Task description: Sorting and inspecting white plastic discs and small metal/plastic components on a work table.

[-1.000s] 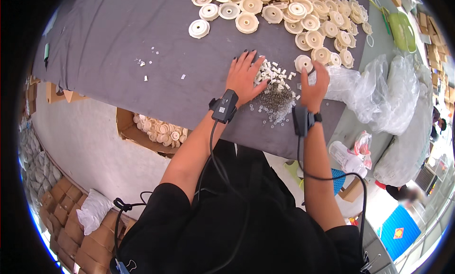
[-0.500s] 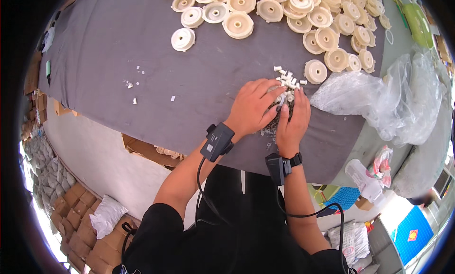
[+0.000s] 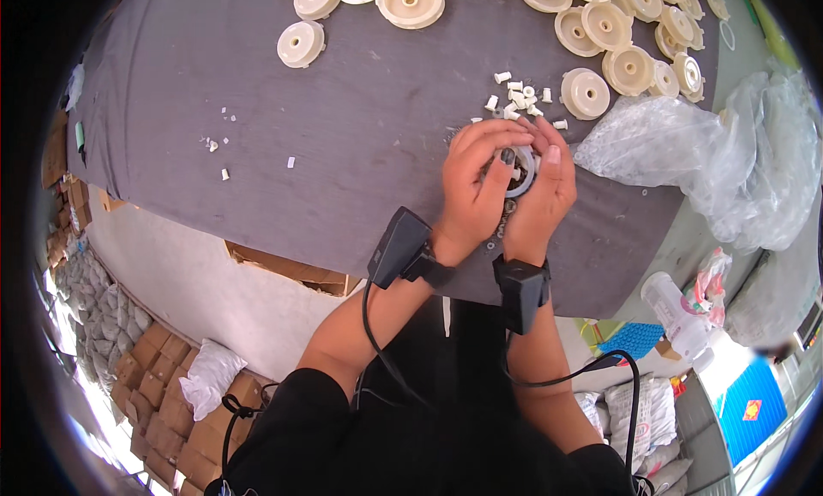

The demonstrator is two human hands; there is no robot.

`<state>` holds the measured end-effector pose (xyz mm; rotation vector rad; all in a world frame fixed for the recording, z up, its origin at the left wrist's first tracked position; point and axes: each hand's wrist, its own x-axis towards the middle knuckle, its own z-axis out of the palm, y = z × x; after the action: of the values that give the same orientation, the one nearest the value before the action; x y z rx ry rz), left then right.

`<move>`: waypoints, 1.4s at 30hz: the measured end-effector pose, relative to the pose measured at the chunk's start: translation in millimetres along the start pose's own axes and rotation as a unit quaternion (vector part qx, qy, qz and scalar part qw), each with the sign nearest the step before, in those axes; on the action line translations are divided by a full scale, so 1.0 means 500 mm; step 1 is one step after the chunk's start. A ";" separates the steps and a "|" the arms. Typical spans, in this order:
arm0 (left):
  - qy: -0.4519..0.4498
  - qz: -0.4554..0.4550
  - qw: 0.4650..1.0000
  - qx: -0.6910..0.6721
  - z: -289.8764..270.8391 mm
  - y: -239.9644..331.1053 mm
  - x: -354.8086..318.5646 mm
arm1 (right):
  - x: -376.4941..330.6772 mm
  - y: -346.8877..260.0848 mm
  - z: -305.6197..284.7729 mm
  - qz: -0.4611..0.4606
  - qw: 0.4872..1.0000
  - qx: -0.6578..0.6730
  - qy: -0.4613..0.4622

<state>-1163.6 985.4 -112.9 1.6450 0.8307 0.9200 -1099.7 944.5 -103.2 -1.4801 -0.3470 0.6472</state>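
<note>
near side ajar, a spill possible

the bare left hand (image 3: 474,177) and bare right hand (image 3: 546,183) are cupped toward each other, fingers bent, around a pale translucent plastic ring (image 3: 531,170). the ring lies between the palms, above the dark grey cloth (image 3: 360,153); whether the fingers press on it or merely fence it in, i cannot tell. small dark and pale bits (image 3: 507,210) trail between the wrists (too tiny to name surely). short white plastic spools (image 3: 515,96) lie loose beyond the fingers, with a round cream plastic wheel (image 3: 585,94) near them.

the weak spot looks to be that near side: palms parting there could let the bits roll toward the table edge. a push outward might scatter the spools against the wheel, and a rightward slip could tuck pieces under the crumpled clear plastic bag (image 3: 686,144).
</note>
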 end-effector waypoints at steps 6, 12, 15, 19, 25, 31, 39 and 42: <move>0.080 -0.081 0.965 -0.236 0.028 0.020 0.001 | 0.003 -0.017 -0.022 0.064 0.997 0.032 -0.007; 0.094 -0.119 0.934 -0.323 0.037 0.026 0.012 | 0.015 -0.031 -0.016 0.126 0.985 0.119 0.018; 0.088 -0.135 0.928 -0.335 0.033 0.029 0.018 | 0.019 -0.036 -0.009 0.120 0.986 0.115 0.019; 0.085 -0.148 0.926 -0.337 0.033 0.030 0.027 | 0.026 -0.040 -0.003 0.161 0.970 0.179 0.043; 0.150 -0.186 0.845 -0.479 0.031 0.033 0.036 | 0.026 -0.020 -0.008 0.179 0.959 0.211 0.055; 0.131 -0.182 0.890 -0.398 0.030 0.017 0.027 | 0.023 -0.022 0.001 0.183 0.959 0.204 0.075; 0.090 -0.021 0.982 -0.166 -0.007 -0.013 0.004 | 0.004 -0.002 -0.004 0.032 0.998 0.028 0.042; 0.031 0.051 0.996 0.072 -0.039 -0.036 0.006 | 0.005 0.002 -0.017 -0.083 0.985 -0.148 -0.008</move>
<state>-1181.0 1000.7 -126.6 1.8052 0.8796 1.0066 -1092.9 939.1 -105.2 -1.7074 -0.5938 0.4887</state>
